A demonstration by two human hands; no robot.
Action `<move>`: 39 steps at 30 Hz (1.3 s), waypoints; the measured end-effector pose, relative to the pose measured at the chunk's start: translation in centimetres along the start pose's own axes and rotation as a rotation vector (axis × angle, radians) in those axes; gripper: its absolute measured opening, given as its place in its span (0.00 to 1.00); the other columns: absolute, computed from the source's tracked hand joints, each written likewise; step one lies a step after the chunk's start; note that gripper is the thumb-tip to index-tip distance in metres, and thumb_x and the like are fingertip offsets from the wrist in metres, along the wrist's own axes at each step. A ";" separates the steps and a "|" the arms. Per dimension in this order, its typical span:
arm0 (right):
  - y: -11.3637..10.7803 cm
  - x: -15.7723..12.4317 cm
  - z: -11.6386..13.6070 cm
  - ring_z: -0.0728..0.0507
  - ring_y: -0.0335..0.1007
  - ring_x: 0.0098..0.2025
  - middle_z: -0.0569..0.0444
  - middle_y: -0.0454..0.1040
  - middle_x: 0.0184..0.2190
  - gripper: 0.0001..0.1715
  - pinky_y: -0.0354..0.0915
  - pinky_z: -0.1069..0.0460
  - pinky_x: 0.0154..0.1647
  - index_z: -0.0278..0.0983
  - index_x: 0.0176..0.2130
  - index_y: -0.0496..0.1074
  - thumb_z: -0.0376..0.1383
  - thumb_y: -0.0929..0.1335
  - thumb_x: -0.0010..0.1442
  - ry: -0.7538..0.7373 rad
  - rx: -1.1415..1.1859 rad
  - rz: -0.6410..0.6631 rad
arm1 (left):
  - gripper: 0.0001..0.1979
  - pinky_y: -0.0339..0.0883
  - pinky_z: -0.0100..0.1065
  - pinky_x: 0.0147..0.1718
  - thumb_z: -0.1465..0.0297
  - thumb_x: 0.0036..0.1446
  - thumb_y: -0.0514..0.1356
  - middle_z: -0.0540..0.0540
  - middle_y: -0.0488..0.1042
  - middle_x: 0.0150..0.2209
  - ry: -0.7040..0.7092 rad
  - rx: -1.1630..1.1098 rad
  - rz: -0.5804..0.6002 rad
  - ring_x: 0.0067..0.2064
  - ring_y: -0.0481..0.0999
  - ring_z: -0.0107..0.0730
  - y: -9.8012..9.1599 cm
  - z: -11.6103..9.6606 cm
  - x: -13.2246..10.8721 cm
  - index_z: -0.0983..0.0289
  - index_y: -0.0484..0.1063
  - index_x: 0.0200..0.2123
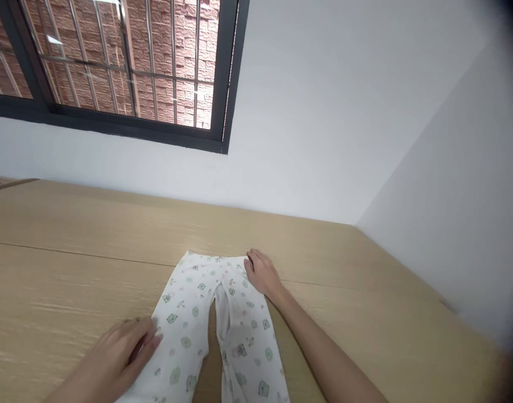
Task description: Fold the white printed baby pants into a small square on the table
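Observation:
A pair of white pants (pixel 189 319) with a green and pink animal print lies spread on a wooden surface, waistband away from me and legs toward me. My right hand (pixel 264 273) is at the right corner of the waistband, fingers bent over the edge and thumb on the cloth. Beside the outer edge of the left leg is my left hand (pixel 124 350), slightly blurred, its fingers loosely curved and the thumb apart from them. The right leg has a fold along its inner side. The lower ends of both legs run out of view.
The light wooden surface (pixel 92 291) has a seam running across it. A white wall (pixel 302 123) rises behind it and another stands to the right. At upper left is a dark-framed window (pixel 223 101) with metal bars and a brick wall outside.

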State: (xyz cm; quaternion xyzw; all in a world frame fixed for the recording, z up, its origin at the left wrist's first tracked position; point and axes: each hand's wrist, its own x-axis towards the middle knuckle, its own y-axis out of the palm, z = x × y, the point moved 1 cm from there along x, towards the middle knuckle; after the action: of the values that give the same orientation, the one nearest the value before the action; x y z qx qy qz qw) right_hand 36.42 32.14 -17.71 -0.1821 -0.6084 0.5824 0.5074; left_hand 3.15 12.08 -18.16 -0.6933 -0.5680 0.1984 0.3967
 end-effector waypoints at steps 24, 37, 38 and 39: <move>-0.1 0.1 0.2 0.35 0.57 0.59 0.37 0.66 0.55 0.13 0.53 0.46 0.61 0.26 0.52 0.70 0.28 0.64 0.70 0.015 -0.030 0.012 | 0.23 0.62 0.43 0.34 0.53 0.77 0.41 0.51 0.66 0.32 -0.005 0.040 0.050 0.36 0.69 0.47 0.2 0.2 0.1 0.60 0.61 0.34; 0.0 0.0 0.1 0.35 0.57 0.59 0.38 0.67 0.54 0.11 0.54 0.46 0.60 0.27 0.51 0.70 0.27 0.64 0.70 -0.002 -0.036 0.002 | 0.22 0.62 0.43 0.35 0.53 0.77 0.43 0.51 0.66 0.33 0.005 0.038 0.024 0.37 0.69 0.48 0.1 0.3 -0.3 0.59 0.62 0.34; 0.0 0.0 0.1 0.35 0.58 0.58 0.38 0.67 0.54 0.11 0.54 0.46 0.60 0.27 0.51 0.70 0.27 0.64 0.70 -0.003 -0.037 0.001 | 0.22 0.62 0.43 0.36 0.53 0.77 0.42 0.51 0.66 0.33 0.009 0.041 0.025 0.37 0.69 0.48 0.2 0.3 -0.3 0.59 0.62 0.35; 0.0 0.0 0.0 0.35 0.58 0.58 0.38 0.67 0.54 0.11 0.54 0.46 0.60 0.27 0.51 0.70 0.28 0.64 0.70 -0.003 -0.038 -0.001 | 0.22 0.62 0.43 0.36 0.53 0.77 0.42 0.51 0.66 0.33 0.009 0.041 0.027 0.37 0.69 0.48 0.2 0.3 -0.3 0.59 0.62 0.35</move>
State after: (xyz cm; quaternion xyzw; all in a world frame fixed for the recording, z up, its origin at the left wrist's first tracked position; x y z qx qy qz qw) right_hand 36.37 32.16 -17.73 -0.1904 -0.6203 0.5707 0.5033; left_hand 2.96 11.89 -18.53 -0.6934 -0.5525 0.2122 0.4110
